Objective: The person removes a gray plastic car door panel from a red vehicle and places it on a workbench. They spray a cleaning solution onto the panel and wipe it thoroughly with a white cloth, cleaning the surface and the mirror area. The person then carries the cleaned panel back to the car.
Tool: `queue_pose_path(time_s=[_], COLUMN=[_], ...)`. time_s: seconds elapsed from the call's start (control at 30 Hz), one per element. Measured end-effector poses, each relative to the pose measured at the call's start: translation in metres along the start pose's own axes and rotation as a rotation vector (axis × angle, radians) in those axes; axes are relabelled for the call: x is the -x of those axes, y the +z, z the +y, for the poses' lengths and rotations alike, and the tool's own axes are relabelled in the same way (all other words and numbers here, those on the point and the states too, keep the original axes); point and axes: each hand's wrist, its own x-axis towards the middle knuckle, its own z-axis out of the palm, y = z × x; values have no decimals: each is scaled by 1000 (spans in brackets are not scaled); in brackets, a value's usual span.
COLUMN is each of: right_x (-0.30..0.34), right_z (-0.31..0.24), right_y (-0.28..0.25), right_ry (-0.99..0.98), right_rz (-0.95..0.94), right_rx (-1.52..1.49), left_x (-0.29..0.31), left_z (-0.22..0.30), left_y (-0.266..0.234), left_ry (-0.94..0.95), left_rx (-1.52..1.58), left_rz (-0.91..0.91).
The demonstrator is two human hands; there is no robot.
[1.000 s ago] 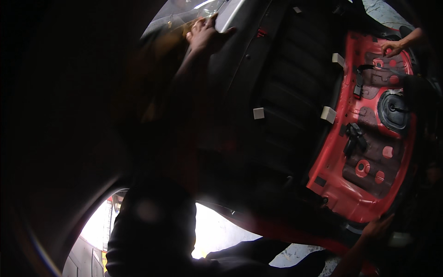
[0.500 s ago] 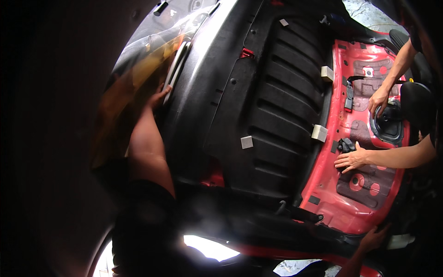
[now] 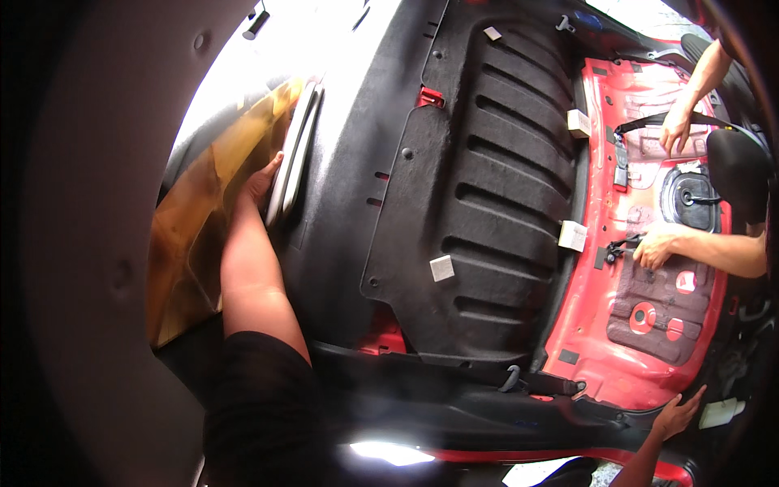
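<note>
At the left, my left hand (image 3: 261, 180) is closed at a pale double strip (image 3: 294, 158), its thumb on the strip's near side; the other fingers are mostly hidden. A brown-yellow panel-like surface (image 3: 213, 213) lies just left of that forearm. At the lower right, my right hand (image 3: 678, 415) is open, fingers spread, holding nothing. It is beside the near edge of the red metal car floor (image 3: 604, 377), close to a whitish block-shaped part (image 3: 720, 414).
A black ribbed liner (image 3: 507, 187) with pale foam blocks (image 3: 572, 235) fills the middle. Another person's hands work over the red floor: one (image 3: 676, 130) near a black belt (image 3: 649, 122), the other (image 3: 657, 245) at a dark buckle (image 3: 621, 250). Beyond is a black oval cover (image 3: 694, 199).
The view has shifted slightly and brightened. My right hand's fingers are now spread. The other person's far hand has left the oval cover; the nearer one has curled at the buckle.
</note>
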Motion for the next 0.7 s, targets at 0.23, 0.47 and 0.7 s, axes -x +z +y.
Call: queue_pose_path(time_s=[0.23, 0.47, 0.7], right_x=[2, 3, 7], right_z=[10, 2, 11], right_y=[-1, -8, -10], right_ry=[3, 14, -3], right_rz=[0, 15, 43], right_rx=[-20, -55, -47], left_x=[40, 70, 153], left_z=[27, 49, 91], left_y=[38, 47, 142], left_ry=[144, 179, 136], left_rx=[4, -81, -341], left_rz=[-208, -151, -345])
